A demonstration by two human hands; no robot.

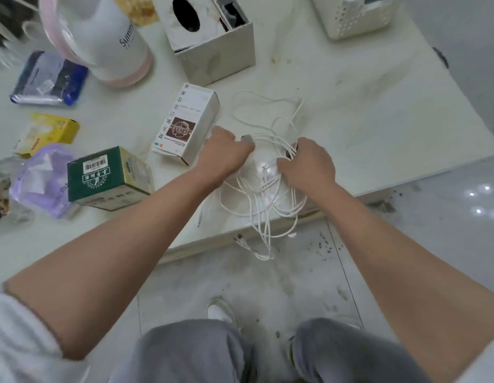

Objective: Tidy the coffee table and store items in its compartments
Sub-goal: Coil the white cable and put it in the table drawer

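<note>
White cables [263, 189] tangle between both hands: left hand [226, 153] seemingly closed, right hand [306, 164] gripping strands.

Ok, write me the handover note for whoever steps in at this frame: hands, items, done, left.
Left hand: closed on the tangled white cables at the white coffee table's near edge.
Right hand: fingers hooked into the same bundle; several loops hang over the edge.
Still loose on the table: white upright medicine box, green carton, yellow packet, purple plastic bag, blue wipes pack, white-and-pink jug, white tissue-box organiser, white perforated basket.
Done: nothing visibly stored.
Left: coil the cables, then stow everything; no compartments in view.
</note>
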